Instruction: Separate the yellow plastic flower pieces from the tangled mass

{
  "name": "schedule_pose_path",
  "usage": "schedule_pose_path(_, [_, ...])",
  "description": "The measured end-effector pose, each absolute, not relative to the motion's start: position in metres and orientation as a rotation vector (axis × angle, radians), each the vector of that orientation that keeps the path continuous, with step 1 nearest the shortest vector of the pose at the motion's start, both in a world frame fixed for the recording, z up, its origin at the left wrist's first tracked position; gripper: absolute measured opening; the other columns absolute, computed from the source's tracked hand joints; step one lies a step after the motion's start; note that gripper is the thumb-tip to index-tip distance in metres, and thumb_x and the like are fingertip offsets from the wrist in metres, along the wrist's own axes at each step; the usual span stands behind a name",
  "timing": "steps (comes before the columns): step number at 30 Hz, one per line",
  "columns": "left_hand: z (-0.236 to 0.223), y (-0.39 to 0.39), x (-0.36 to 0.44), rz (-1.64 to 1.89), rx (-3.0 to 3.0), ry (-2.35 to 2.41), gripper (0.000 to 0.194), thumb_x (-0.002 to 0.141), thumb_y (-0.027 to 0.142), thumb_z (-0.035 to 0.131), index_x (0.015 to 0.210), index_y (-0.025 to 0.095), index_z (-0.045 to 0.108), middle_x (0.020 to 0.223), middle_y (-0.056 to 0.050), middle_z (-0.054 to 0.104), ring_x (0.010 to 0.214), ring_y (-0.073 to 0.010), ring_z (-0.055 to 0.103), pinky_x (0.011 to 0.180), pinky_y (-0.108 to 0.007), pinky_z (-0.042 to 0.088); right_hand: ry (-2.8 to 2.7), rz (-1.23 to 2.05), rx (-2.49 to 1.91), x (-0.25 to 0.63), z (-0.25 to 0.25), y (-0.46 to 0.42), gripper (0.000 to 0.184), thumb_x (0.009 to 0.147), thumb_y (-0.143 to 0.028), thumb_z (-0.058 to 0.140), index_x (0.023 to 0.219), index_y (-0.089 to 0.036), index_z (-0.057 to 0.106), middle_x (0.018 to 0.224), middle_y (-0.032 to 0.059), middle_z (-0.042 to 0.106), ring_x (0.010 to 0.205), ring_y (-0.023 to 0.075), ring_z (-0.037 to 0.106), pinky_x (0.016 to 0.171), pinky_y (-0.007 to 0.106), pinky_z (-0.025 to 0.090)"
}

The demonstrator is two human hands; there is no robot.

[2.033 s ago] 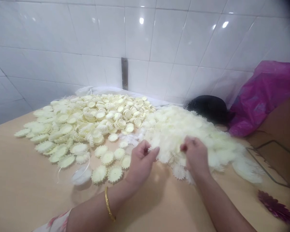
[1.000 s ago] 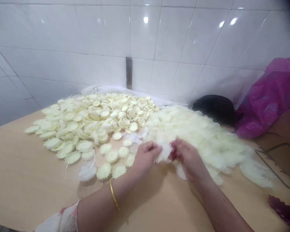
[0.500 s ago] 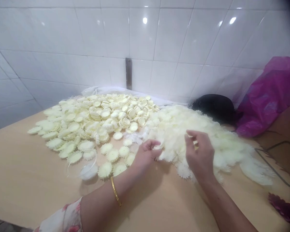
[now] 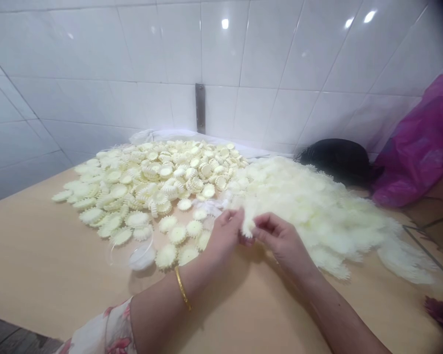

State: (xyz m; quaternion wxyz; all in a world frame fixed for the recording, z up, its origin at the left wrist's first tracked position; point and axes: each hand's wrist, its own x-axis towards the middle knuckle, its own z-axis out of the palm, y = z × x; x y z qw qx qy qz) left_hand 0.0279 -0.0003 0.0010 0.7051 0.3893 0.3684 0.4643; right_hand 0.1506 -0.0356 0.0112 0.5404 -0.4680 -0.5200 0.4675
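Note:
Between my two hands is a small pale cream scalloped piece point(image 4: 248, 227), like an artificial flower layer. My left hand point(image 4: 225, 231), with a gold bangle above the wrist, pinches its left side. The fingers of my right hand point(image 4: 276, 237) are closed on its right edge. Behind them spreads a heap of thin, pale, petal-edged sheets point(image 4: 295, 196). To the left lies a pile of thicker cream scalloped discs point(image 4: 158, 182), and several single discs point(image 4: 177, 234) lie flat near my left forearm.
A clear round container point(image 4: 142, 258) with white contents stands on the wooden table point(image 4: 77, 275), left of my forearm. At the back right are a black rounded object point(image 4: 335, 160) and a magenta plastic bag point(image 4: 417, 147). A dark red scalloped piece point(image 4: 441, 314) lies at the right edge. Tiled wall behind.
My right hand has moved left and down from over the sheet heap to meet my left hand. Both now hold the cream piece. The view has shifted slightly.

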Motion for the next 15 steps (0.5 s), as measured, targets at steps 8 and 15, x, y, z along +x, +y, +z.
schedule_pose_path(8, [0.0051, -0.0048, 0.0297, 0.929, 0.773, 0.751, 0.025, 0.060, 0.027, 0.071, 0.064, 0.014, 0.050, 0.057, 0.000, 0.052, 0.052, -0.0098, 0.053, 0.050, -0.023, 0.040, -0.978, 1.079, -1.134, 0.1570, 0.0029, -0.0291, 0.028, 0.060, -0.032, 0.073, 0.080, -0.019, 0.060, 0.068, -0.0032, 0.053, 0.062, 0.0101, 0.049, 0.059, 0.023, 0.040])
schedule_pose_path(15, [-0.0014, -0.0023, 0.0301, 0.927, 0.906, 0.842, 0.022, 0.056, 0.025, 0.071, 0.061, 0.014, 0.053, 0.049, 0.002, 0.048, 0.043, -0.0071, 0.044, 0.047, -0.023, 0.034, -0.984, 1.072, -1.195, 0.1572, 0.0057, -0.0304, 0.026, 0.059, -0.034, 0.071, 0.079, -0.018, 0.064, 0.066, -0.0014, 0.056, 0.058, 0.0108, 0.047, 0.059, 0.026, 0.040])
